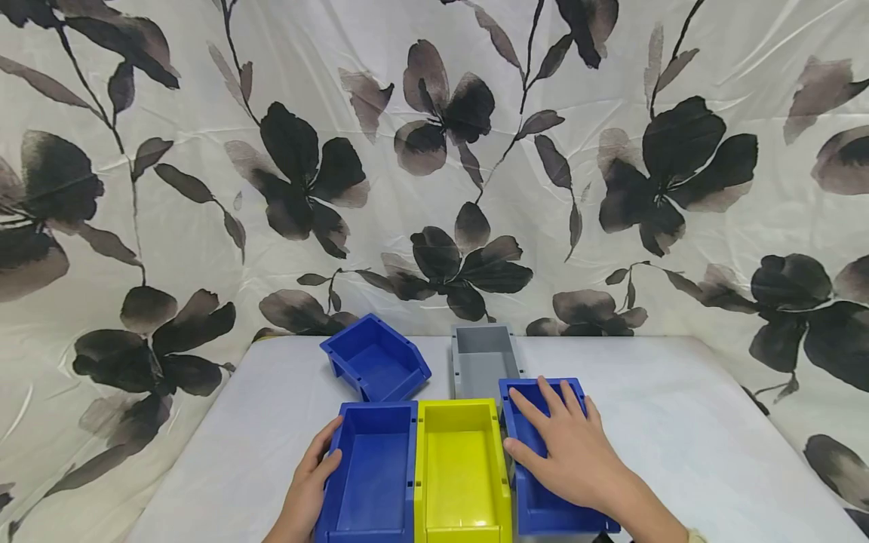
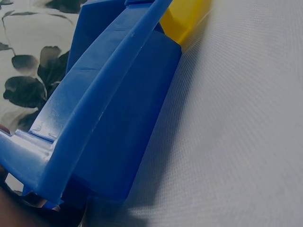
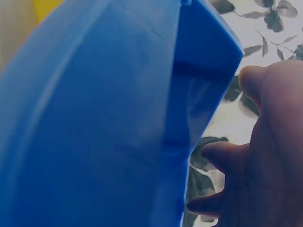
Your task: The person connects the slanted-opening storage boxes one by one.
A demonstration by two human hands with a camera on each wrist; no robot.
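My left hand [image 1: 308, 479] holds the left side of a blue plastic bin [image 1: 373, 483], thumb at its rim. In the left wrist view this bin's outer wall [image 2: 137, 104] fills the left half, with part of the hand at the lower left corner. A yellow bin [image 1: 463, 475] stands against its right side. Over a second blue bin [image 1: 546, 505] at the right, my right hand [image 1: 577, 456] spreads its fingers, covering part of the inside. That bin sits slightly turned, with a narrow gap beside the yellow one.
Behind the front row, another blue bin [image 1: 380, 366] stands at an angle on the left. A grey bin [image 1: 485, 358] is at the back, partly hidden by the front bins. A white cloth [image 1: 679, 437] covers the table, and a floral curtain [image 1: 434, 188] hangs behind it.
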